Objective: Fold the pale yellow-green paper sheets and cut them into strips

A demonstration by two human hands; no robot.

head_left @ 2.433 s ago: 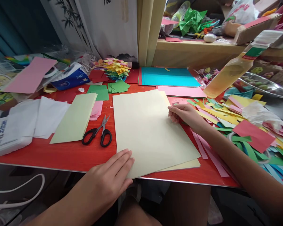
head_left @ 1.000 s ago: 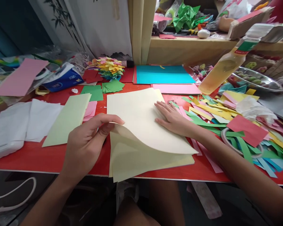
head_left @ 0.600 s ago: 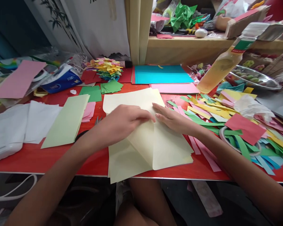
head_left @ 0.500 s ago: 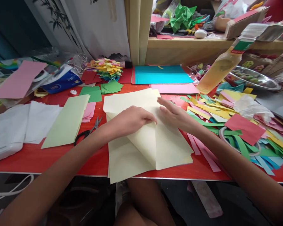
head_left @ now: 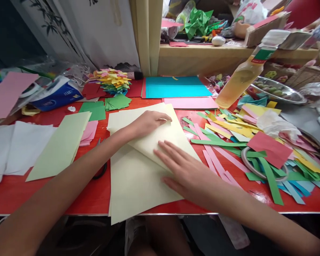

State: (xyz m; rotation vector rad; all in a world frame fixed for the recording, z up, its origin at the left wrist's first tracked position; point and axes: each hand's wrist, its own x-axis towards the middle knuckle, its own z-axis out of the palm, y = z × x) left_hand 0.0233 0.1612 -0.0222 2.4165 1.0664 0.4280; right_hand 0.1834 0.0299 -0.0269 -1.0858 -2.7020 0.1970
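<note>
Large pale yellow sheets of paper (head_left: 138, 177) lie in front of me, and the top one is folded over on a slant. My left hand (head_left: 152, 122) is at the upper part of this fold, its thumb and fingers closed on the paper's edge. Flat on the slanting fold rests my right hand (head_left: 180, 169), fingers stretched out and a little apart. Partly hidden under my left forearm are black-handled scissors (head_left: 100, 172). Left of them lies a folded pale green sheet (head_left: 61, 145).
Paper strips (head_left: 229, 128) and a tape roll (head_left: 244, 160) spread on the right. Behind them a bottle (head_left: 240, 78) leans beside a metal dish (head_left: 290, 94). Blue sheets (head_left: 176, 87) and a folded-paper piece (head_left: 113, 81) lie at the back of the red table (head_left: 82, 199).
The lifted corner of the top sheet now lies flatter, folded over. My right hand has come down and left onto the fold. My left hand has shifted slightly up.
</note>
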